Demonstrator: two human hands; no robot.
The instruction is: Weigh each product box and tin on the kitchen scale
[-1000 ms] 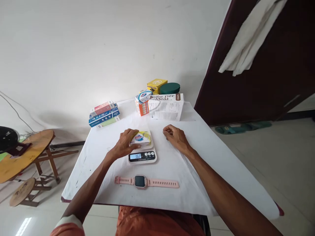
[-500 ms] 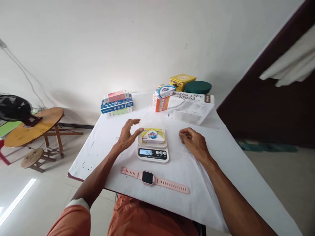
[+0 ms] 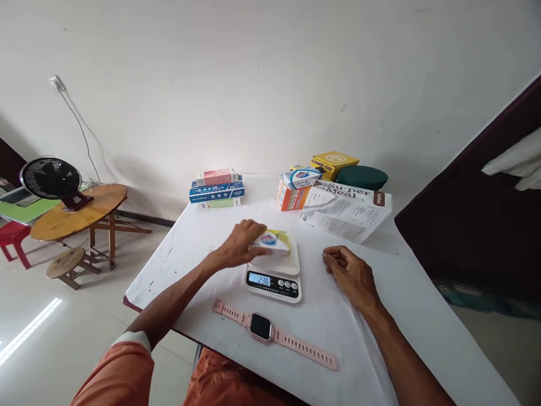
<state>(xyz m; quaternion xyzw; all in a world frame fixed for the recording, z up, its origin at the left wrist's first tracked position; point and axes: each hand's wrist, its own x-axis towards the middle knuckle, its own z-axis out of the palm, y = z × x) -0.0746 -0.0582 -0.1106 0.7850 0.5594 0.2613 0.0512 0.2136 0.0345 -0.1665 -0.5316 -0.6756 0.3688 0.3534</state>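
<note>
My left hand [image 3: 239, 243] grips a yellow-and-white soap box [image 3: 272, 242], tilted up at one end over the platform of a small white kitchen scale [image 3: 275, 279]. The scale's display reads 236. My right hand [image 3: 349, 272] rests on the white table [image 3: 194, 237] to the right of the scale, fingers curled in a loose fist with nothing in them. A pink smartwatch [image 3: 270, 332] lies flat in front of the scale, near the table's front edge.
At the back of the table are a stack of slim boxes [image 3: 216, 188], an orange box with a soap box on top [image 3: 296, 189], a white "Super Meal" box [image 3: 347, 210], a yellow box [image 3: 333, 163] and a dark green lid [image 3: 362, 177]. A round wooden table with a fan [image 3: 76, 206] stands to the left.
My left hand had let go of the soap box and opened beside the scale; now it has closed on the box and tipped it up. The reading fell from 362 to 236.
</note>
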